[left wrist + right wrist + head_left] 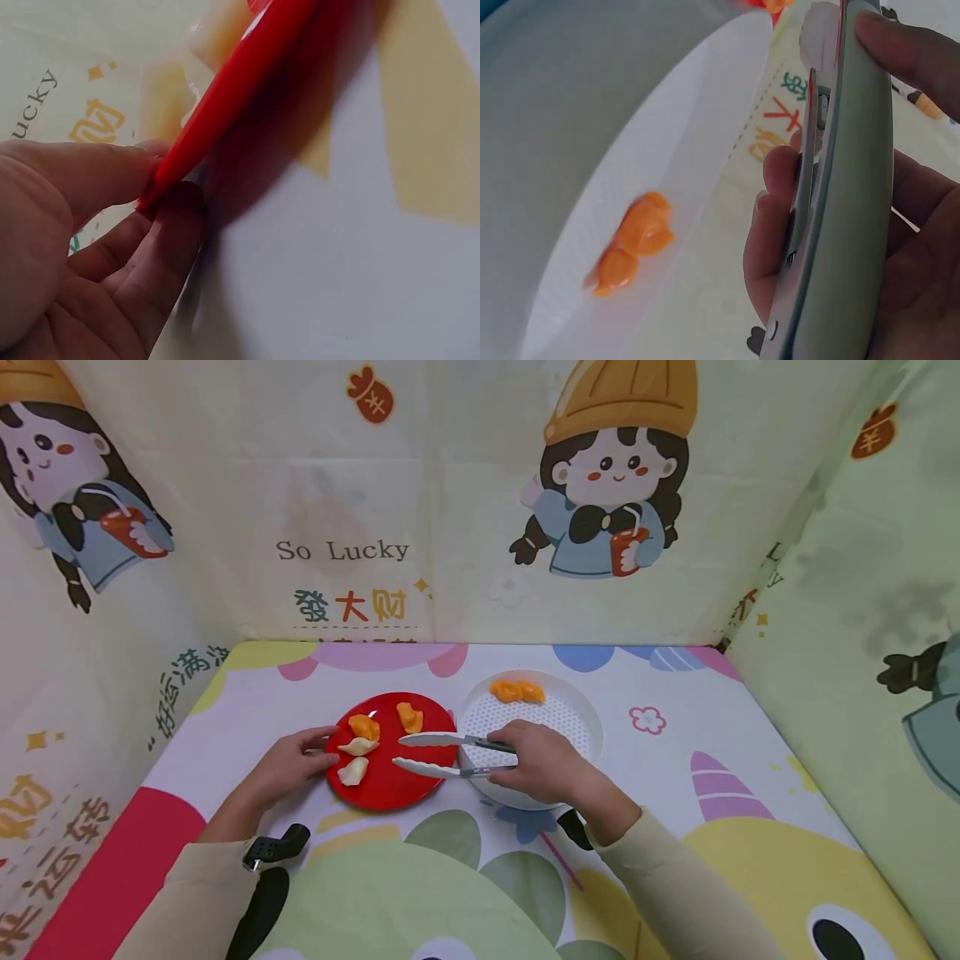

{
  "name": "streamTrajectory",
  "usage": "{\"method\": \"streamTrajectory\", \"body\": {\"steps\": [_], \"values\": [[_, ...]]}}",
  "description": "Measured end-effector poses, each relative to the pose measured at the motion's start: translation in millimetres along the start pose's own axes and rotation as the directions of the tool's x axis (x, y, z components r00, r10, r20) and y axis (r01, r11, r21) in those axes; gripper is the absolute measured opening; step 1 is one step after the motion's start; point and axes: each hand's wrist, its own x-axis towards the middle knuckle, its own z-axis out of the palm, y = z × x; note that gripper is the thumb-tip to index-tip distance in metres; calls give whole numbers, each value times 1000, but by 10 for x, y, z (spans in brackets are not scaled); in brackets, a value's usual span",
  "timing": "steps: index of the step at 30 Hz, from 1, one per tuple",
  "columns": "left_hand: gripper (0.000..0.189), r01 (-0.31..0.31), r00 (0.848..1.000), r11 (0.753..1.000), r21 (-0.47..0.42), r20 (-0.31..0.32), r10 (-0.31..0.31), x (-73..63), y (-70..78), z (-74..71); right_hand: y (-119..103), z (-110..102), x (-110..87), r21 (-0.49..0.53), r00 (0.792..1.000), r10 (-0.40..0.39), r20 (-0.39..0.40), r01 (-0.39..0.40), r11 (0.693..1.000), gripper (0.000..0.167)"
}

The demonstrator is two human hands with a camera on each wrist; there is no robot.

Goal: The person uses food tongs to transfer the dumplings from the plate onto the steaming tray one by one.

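Note:
My left hand (288,767) pinches the left rim of a red plate (401,789), thumb above and fingers under the edge in the left wrist view. On that plate lie two orange dumplings, one a dumpling (410,717) at the back, and two whitish dumplings, the nearer dumpling (352,771) toward the front. My right hand (543,762) grips a pair of tongs (431,739). Their spread tips hang over the red plate's right half with nothing between them. Under my right hand sits a round white dish (588,722) with a dotted base, partly hidden, holding two orange dumplings (641,231) side by side.
The plate and dish stand next to each other on a table with a cartoon-print cover (352,885). Printed cloth walls (465,502) rise behind and at both sides. A black strap device (277,849) is on my left wrist.

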Motion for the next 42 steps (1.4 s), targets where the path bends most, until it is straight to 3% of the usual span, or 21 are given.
{"method": "streamTrajectory", "body": {"steps": [11,19,24,42], "values": [[72,16,999,1000,-15,30,-16,0,8,-6,-135,136,-37,3,998,-43,42,43,999,58],[71,22,999,999,-30,34,-21,-13,0,-24,-273,255,-14,-48,998,-14,60,17,999,65],[72,33,999,999,-31,30,-32,-13,-4,-6,-359,353,-8,-111,998,-33,44,38,993,66],[70,31,998,999,-42,49,-29,-34,1,-51,-618,505,95,-151,1000,-27,-8,26,988,66]]}}
